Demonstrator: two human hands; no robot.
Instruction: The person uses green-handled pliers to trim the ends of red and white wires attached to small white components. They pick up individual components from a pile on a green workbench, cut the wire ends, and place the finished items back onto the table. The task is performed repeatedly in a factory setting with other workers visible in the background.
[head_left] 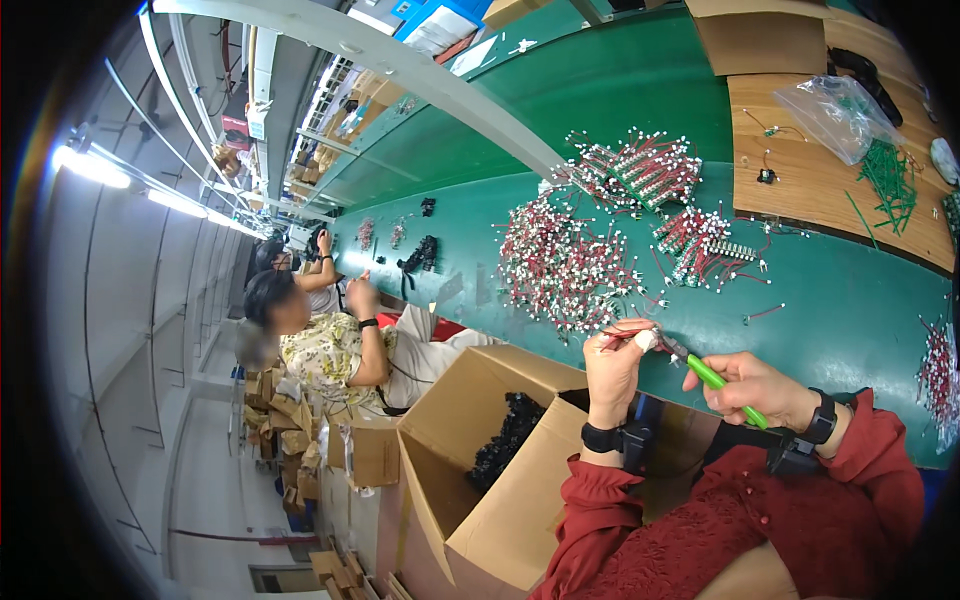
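Note:
My left hand is closed around a small bunch of red-wired parts, held just above the near edge of the green bench. A white wrap covers a fingertip there. In my right hand is a green-handled hand tool, gripped with its dark metal end against the parts at the left fingertips. Its exact kind is hard to tell. Beyond my hands lies a large heap of red wires with white connectors. To its right are strips of small boards with red wires.
An open cardboard box with black parts stands left of my lap. Back right, a wooden board carries a clear plastic bag and green sticks. More wired parts lie far right. Two co-workers sit along the bench to the left.

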